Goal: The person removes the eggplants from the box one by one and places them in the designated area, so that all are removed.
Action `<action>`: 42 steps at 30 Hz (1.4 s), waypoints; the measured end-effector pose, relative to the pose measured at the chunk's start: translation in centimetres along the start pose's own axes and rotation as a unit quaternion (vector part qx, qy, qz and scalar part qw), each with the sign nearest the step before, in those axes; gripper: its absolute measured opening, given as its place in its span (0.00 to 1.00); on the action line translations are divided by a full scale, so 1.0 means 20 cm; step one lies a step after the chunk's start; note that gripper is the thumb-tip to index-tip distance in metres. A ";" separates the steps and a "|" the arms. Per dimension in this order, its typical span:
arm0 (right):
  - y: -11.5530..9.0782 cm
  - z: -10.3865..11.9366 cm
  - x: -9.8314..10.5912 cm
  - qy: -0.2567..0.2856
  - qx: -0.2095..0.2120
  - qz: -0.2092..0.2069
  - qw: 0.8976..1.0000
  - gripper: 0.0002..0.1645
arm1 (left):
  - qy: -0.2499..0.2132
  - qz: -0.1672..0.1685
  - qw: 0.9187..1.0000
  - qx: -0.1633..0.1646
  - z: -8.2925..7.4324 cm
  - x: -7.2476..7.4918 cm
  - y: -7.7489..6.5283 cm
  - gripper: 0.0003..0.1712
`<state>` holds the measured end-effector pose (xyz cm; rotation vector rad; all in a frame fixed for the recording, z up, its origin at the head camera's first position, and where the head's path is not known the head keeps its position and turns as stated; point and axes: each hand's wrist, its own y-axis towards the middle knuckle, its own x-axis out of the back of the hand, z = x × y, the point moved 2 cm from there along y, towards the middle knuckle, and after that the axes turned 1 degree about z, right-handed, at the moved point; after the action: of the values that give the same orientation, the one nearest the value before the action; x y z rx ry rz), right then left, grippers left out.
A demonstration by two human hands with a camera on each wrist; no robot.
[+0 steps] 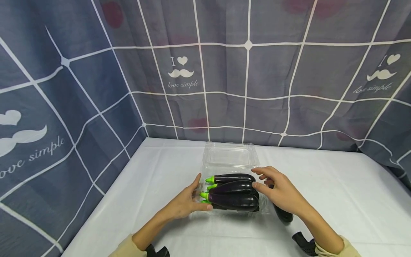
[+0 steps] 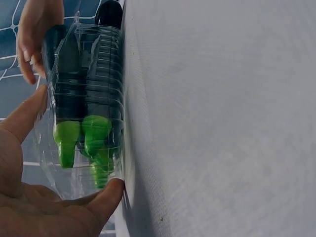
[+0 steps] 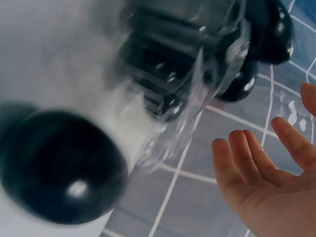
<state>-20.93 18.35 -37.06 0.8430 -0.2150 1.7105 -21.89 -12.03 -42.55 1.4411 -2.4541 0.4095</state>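
Several glossy dark purple eggplants (image 1: 232, 202) with bright green stems lie stacked in a clear plastic container (image 1: 265, 208), whose hinged lid (image 1: 230, 155) is folded back behind it. Beside the container's left end is my left hand (image 1: 183, 202), thumb along the near side and fingers spread along the end, touching the plastic in the left wrist view. Over the right end hovers my right hand (image 1: 280, 189), its fingers extended and empty in the right wrist view. One loose eggplant (image 1: 283, 215) rests on the table under that hand, partly hidden by it.
A white cloth covers the table (image 1: 173, 160). Behind and to the left hangs a grey-blue checked curtain (image 1: 224, 75) that meets the table's far edge. Black straps (image 1: 303, 243) sit at both wrists.
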 end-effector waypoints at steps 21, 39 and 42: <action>0.14 0.16 -0.21 0.085 0.042 0.075 0.993 0.21 | -0.007 -0.002 1.000 -0.001 0.00 0.01 0.01 0.67; 0.14 0.08 -0.25 0.075 0.028 0.113 0.990 0.23 | -0.024 0.007 1.000 -0.004 0.01 0.00 0.00 0.67; 0.15 0.07 -0.25 0.068 0.036 0.110 0.991 0.22 | -0.029 0.010 0.999 -0.008 0.01 0.00 0.00 0.67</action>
<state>-22.55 12.78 -38.27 0.7743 -0.1595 1.9852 -22.00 -12.07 -42.70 1.4424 -2.5145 0.3572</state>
